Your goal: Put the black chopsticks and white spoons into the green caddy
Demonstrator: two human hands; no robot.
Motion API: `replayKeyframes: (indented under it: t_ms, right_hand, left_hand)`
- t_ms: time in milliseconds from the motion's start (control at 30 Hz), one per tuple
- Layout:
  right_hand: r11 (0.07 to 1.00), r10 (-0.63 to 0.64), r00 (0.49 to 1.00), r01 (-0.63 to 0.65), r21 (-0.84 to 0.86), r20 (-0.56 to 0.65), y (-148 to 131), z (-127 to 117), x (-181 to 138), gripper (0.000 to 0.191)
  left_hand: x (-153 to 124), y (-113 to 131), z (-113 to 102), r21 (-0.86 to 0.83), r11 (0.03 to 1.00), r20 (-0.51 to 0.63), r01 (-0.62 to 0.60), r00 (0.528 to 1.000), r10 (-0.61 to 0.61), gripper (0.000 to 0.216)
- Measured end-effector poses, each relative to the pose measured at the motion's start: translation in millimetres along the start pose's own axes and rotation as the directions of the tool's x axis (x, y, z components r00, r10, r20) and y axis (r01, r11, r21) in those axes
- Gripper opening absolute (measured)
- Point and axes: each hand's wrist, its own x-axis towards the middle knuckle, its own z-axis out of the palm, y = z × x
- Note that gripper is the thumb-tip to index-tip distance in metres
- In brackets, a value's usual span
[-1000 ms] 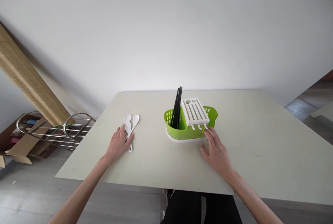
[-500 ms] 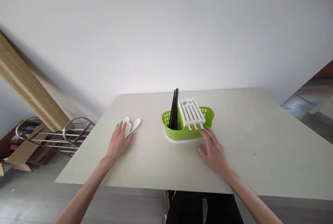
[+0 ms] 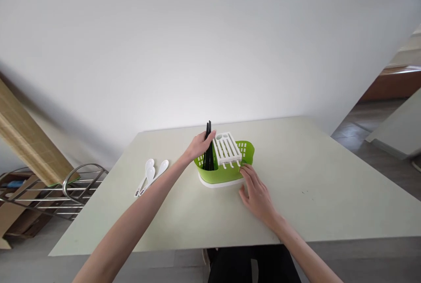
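A green perforated basket on a white base stands on the table, with black chopsticks upright in its left part. A white slotted rack with hooks sits over its middle. My left hand is closed around the upper chopsticks, its thumb on their right side; the other fingers are mostly hidden. Against the basket's front right edge rest the fingertips of my right hand, thumb apart and hand open. Several white spoons lie on the table left of the basket, beyond my left forearm.
A pale table extends around the basket and meets the white wall at the back. To the left, a metal rack, a cardboard box and a long tan panel stand beyond the table.
My left hand has left the spoons and moved right to the chopsticks. My right hand stays at the basket's front right edge. The view has shifted slightly.
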Motion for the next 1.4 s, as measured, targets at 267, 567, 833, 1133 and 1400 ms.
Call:
replayKeyframes:
  t_ms: [267, 567, 833, 1133, 1400]
  right_hand:
    - [1.000, -0.002, 1.000, 0.002, -0.004, -0.016, 2, 1, -1, 0.066]
    - [1.000, 0.017, 1.000, -0.017, 0.017, -0.006, 0, -2, -4, 0.067]
    - [0.999, 0.035, 0.999, -0.035, -0.013, 0.004, 1, -1, -10, 0.065]
    - [0.997, 0.042, 0.999, -0.042, -0.065, -0.003, -1, -2, -10, 0.062]
    - [0.996, 0.019, 1.000, -0.021, -0.090, -0.019, 1, 0, -11, 0.061]
  left_hand:
    - [9, -5, 1, -0.396, 0.918, -0.187, 0.035, 0.975, -0.118, 0.054]
    - [-37, -72, -161, -0.816, 0.482, -0.526, -0.318, 0.754, -0.393, 0.044]
    - [-110, -194, -193, -0.271, 0.871, -0.437, 0.410, 0.754, -0.491, 0.040]
    - [-109, -270, -151, 0.108, 0.837, -0.428, 0.537, 0.784, -0.449, 0.029]
    - [-109, -297, -128, 0.324, 0.828, -0.489, 0.459, 0.830, -0.269, 0.043]
